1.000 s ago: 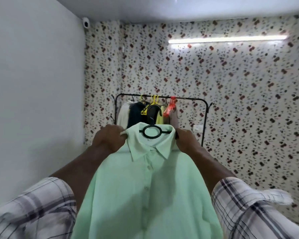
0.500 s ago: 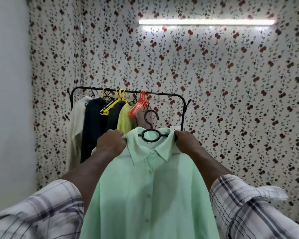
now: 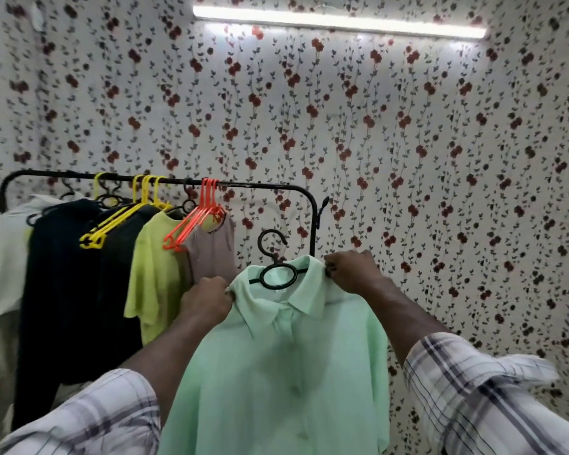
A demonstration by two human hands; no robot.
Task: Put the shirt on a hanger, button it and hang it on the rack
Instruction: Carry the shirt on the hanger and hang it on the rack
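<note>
A mint green shirt (image 3: pixel 276 372) hangs buttoned on a black hanger (image 3: pixel 275 269), held up in front of me. My left hand (image 3: pixel 206 302) grips its left shoulder and my right hand (image 3: pixel 352 270) grips its right shoulder. The hanger's hook points up, free, just below and in front of the right end of the black rack (image 3: pixel 266 187). The shirt's lower part runs out of view at the bottom.
On the rack hang a pale garment (image 3: pixel 0 267), dark garments (image 3: pixel 66 290), a yellow-green top (image 3: pixel 155 274) and a taupe top (image 3: pixel 212 254), with empty yellow hangers (image 3: pixel 112 224) and orange hangers (image 3: pixel 197 224). Bare rail shows at the right end. A floral wall stands behind.
I have come closer to the rack, which now looks larger and sits further left. Both hands keep their grip on the shirt's shoulders, and the right one has risen slightly.
</note>
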